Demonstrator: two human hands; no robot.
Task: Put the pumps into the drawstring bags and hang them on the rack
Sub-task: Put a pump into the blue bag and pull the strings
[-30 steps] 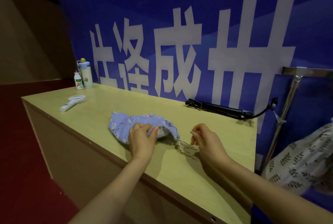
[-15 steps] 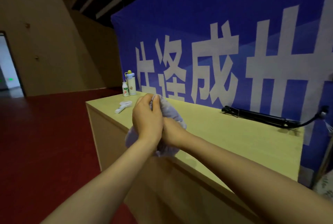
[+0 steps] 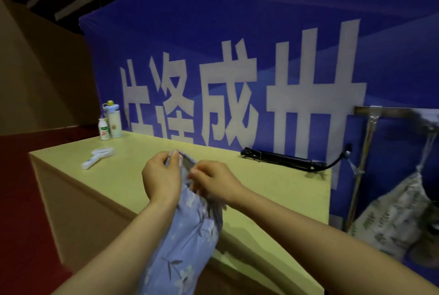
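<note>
We lift the blue drawstring bag in front of the table, left hand and right hand pinching its mouth, probably to cinch it.

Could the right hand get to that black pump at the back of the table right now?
Probably not at once. The right hand and left hand both grip the blue bag. The tabletop toward the black pump looks bare, so once it lets go, likely yes.
</note>
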